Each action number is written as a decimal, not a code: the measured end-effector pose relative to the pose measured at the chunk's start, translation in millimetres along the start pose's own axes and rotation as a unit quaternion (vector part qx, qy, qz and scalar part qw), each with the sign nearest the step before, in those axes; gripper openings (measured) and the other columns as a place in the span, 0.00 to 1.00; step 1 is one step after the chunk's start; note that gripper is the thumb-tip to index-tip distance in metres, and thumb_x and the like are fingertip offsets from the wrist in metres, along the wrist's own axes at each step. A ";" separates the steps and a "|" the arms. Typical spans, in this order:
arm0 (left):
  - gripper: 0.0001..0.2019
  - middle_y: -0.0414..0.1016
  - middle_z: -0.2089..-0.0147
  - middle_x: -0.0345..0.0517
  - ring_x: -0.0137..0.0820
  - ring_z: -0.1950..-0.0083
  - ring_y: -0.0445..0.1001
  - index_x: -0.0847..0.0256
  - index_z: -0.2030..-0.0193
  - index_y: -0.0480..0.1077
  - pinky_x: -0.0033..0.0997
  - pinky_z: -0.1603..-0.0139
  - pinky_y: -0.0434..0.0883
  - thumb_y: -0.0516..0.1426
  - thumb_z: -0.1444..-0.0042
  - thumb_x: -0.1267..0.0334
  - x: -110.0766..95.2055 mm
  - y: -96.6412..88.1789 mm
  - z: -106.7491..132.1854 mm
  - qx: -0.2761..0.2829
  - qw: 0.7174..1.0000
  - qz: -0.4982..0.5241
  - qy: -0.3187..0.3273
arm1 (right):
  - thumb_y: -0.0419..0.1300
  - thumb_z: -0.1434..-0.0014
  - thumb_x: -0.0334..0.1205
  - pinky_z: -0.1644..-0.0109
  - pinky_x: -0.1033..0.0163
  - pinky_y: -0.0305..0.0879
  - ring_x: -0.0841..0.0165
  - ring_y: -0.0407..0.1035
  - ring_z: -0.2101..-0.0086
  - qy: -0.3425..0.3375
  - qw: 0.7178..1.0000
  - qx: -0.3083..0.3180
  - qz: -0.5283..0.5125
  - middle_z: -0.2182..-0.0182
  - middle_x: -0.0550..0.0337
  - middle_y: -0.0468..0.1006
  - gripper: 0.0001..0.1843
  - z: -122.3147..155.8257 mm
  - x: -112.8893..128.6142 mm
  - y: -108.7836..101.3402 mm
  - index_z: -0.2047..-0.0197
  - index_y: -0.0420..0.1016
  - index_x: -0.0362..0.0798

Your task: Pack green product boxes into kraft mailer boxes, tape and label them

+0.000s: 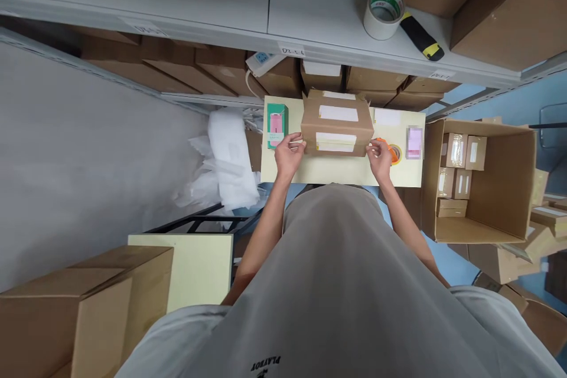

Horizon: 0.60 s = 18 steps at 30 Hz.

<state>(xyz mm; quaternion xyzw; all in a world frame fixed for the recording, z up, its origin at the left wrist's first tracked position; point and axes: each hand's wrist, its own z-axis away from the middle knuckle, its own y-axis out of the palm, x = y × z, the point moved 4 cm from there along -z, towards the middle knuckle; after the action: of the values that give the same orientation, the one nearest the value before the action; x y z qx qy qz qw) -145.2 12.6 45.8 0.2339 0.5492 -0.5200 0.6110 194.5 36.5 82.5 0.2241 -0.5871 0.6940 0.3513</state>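
A brown cardboard box (337,113) with several white labels stands on the narrow cream table (336,176) in front of me. At its lower left corner, the fingers of my left hand (290,158) are closed on the edge. My right hand (380,160) pinches the lower right corner of the same box. Just beyond my right hand lies an orange tape dispenser (393,152) with a yellow roll, partly covered by the fingers. A green box (277,126) with a pink picture on it lies to the left of my left hand.
Above the table runs a grey shelf (212,9) with a tape roll (383,13) and a black-yellow utility knife (422,36). A power strip (266,62) sits beneath. At right, a large open carton (500,189) holds small boxes. White wrapping (233,159) hangs left.
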 end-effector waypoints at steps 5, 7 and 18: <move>0.14 0.89 0.51 0.54 0.45 0.49 0.89 0.59 0.54 0.84 0.47 0.42 0.85 0.65 0.48 0.63 64.4 14.2 11.2 0.044 0.993 0.009 -0.107 | 0.54 0.33 0.38 0.46 0.51 0.85 0.57 0.85 0.48 0.066 0.995 0.060 -0.053 0.38 0.38 0.85 0.23 18.1 -50.0 29.6 0.38 0.77 0.46; 0.11 0.89 0.55 0.54 0.47 0.49 0.89 0.59 0.58 0.84 0.52 0.42 0.86 0.65 0.49 0.63 83.6 15.3 14.3 0.059 0.989 0.006 -0.136 | 0.54 0.35 0.39 0.44 0.48 0.85 0.55 0.85 0.49 0.092 0.989 0.084 -0.084 0.41 0.38 0.87 0.20 20.8 -68.4 38.0 0.43 0.78 0.46; 0.25 0.85 0.32 0.61 0.47 0.30 0.83 0.59 0.36 0.83 0.53 0.28 0.79 0.62 0.39 0.68 48.0 34.3 -56.0 0.071 0.993 0.035 -0.084 | 0.58 0.36 0.48 0.47 0.50 0.81 0.61 0.80 0.57 0.115 0.975 0.013 -0.192 0.43 0.44 0.89 0.20 -56.5 -62.3 34.5 0.49 0.83 0.49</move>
<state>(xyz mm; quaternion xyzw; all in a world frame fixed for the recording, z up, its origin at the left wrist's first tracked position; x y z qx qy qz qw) -145.5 54.5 -24.0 0.2517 0.4491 -0.5539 0.6543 214.9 75.2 2.8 0.2556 -0.4799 0.6425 0.5400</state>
